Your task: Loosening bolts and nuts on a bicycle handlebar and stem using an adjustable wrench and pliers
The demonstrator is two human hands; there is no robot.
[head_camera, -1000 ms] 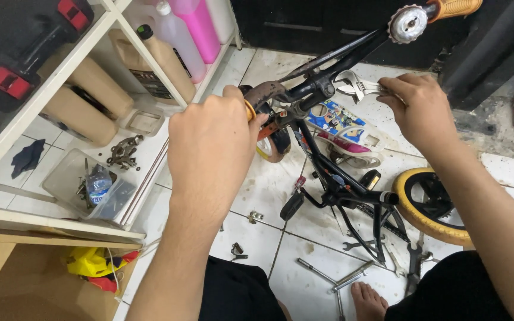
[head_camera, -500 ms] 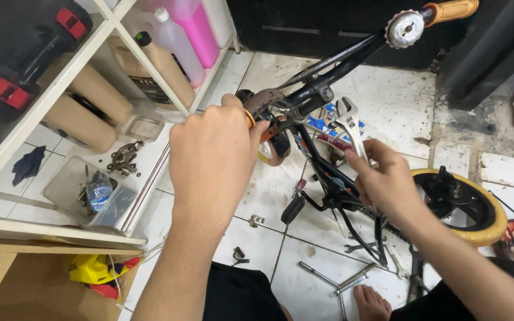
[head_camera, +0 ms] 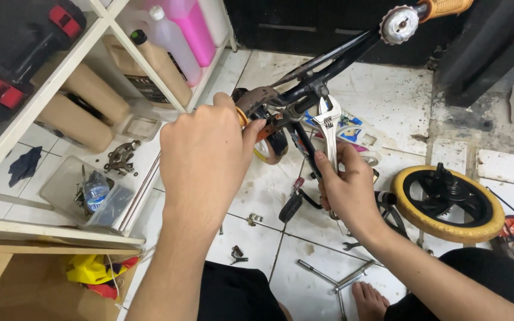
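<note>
carefully, left hand (head_camera: 206, 157) stays clamped round the orange-handled tool (head_camera: 261, 126) at the stem (head_camera: 304, 95) while right hand (head_camera: 346, 190), closed on the adjustable wrench (head_camera: 328, 128), should seat it squarely before turning.

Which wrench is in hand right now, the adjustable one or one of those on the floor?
The silver adjustable wrench, upright in the right hand; the others lie on the tiles.

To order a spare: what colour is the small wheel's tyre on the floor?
Yellow tyre around a black hub, clearest in the head view.
</note>
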